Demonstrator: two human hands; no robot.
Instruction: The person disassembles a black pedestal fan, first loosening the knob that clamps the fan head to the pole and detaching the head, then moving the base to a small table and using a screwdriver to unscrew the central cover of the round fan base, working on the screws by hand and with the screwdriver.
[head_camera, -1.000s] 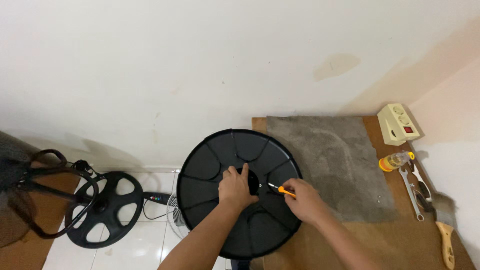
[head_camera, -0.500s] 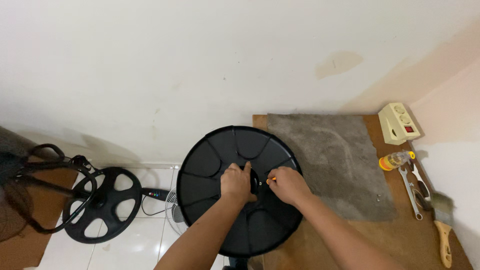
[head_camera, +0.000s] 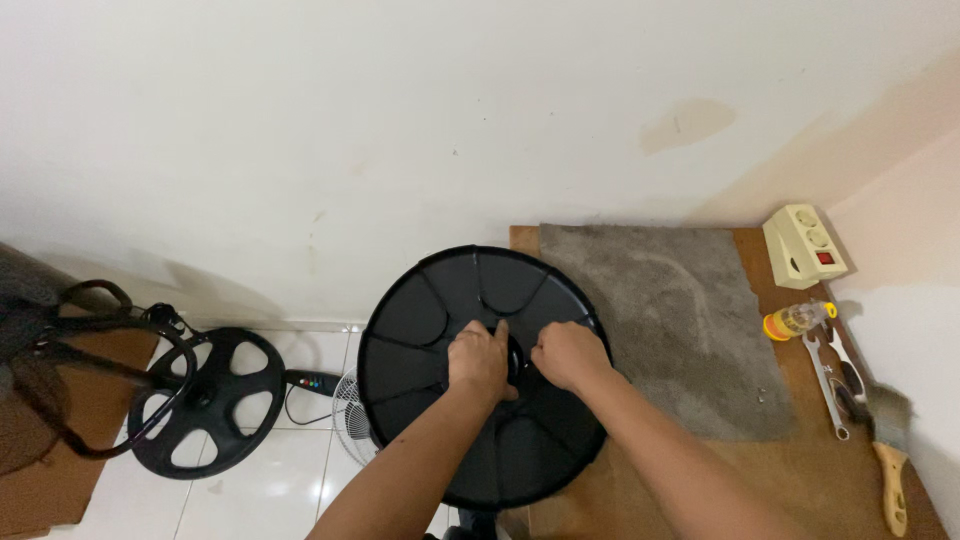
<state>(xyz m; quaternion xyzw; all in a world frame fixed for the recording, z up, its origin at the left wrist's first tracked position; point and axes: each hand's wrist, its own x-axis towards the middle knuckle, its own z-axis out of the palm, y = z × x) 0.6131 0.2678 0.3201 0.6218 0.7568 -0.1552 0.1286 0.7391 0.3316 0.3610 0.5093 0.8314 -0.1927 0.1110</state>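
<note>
A black round disc with raised spokes (head_camera: 430, 300) lies partly on the wooden table (head_camera: 800, 480) and overhangs its left edge. Both hands meet at the disc's centre hub. My left hand (head_camera: 478, 362) is curled on the hub, fingers bent down against it. My right hand (head_camera: 568, 355) is closed in a fist just right of the hub, knuckles up. The small orange-handled screwdriver it held earlier is hidden inside the fist.
A grey mat (head_camera: 665, 300) covers the table behind the disc. At the right edge lie a cream power strip (head_camera: 803, 245), a small yellow bottle (head_camera: 795, 321), a wrench (head_camera: 825, 375) and a paintbrush (head_camera: 887, 450). On the tiled floor stand a black spoked base (head_camera: 205, 400) and a white fan grille (head_camera: 350, 405).
My right hand has moved left from the disc's right side to the hub, and the screwdriver's orange handle is no longer visible. The left hand has stayed on the hub.
</note>
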